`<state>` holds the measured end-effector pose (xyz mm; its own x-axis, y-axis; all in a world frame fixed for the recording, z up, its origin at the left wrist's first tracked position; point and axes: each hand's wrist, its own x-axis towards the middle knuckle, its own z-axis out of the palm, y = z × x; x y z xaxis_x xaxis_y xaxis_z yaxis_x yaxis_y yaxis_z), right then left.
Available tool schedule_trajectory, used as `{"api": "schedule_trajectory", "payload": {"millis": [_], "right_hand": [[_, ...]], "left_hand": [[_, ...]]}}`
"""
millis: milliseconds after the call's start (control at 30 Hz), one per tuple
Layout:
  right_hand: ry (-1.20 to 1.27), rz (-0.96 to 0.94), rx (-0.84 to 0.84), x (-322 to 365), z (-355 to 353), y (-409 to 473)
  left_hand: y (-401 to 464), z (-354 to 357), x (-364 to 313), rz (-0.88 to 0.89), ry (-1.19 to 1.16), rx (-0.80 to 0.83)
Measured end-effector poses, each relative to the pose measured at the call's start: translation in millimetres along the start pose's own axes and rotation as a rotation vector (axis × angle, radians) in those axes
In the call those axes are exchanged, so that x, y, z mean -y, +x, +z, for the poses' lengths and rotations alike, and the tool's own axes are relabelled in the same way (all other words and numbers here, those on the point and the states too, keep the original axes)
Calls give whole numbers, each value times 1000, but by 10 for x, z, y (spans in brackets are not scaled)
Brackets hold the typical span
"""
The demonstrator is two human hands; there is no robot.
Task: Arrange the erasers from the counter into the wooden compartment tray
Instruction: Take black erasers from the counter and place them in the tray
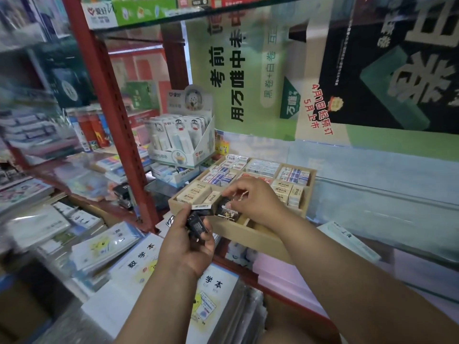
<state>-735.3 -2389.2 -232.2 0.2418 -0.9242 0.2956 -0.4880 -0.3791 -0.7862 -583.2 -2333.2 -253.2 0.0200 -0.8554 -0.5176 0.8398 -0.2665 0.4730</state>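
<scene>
Over the wooden tray (250, 235), right hand (258, 202) fingers pinch a black eraser (227, 211); left hand (188, 240) grips several

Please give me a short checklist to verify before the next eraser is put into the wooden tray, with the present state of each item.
1. Left hand holds black erasers securely: ok, fingers curled round them.
2. Right hand has the next black eraser: ok, it pinches it over the tray.
3. Front middle compartment of the wooden tray has room: cannot tell, the right hand covers it.
4. Cream erasers in the front left compartment lie flat: ok.
5. Back compartments filled: ok, white boxed erasers pack them.
</scene>
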Motion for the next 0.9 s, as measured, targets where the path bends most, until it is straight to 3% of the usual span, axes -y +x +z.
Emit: {"api": "schedule_trajectory", "payload": {"millis": [100,200,333,567,700,900], "right_hand": [[117,-98,120,144,-28,-150],[83,-174,102,196,-16,-238],[136,-17,12,212,-77,-250],[133,63,-3,158,-107,-209],[-68,75,-69,54,-122,-153],[-300,96,54,23,-24,-33]], "left_hand": [[-4,70,57,-11,29,21],[-16,108,126,-19,48,43],[-73,158,150,-21,3,78],[-115,169,156,-2,-10,106],[-73,92,122,0,-143,69],[-100,67,54,49,-261,130]]}}
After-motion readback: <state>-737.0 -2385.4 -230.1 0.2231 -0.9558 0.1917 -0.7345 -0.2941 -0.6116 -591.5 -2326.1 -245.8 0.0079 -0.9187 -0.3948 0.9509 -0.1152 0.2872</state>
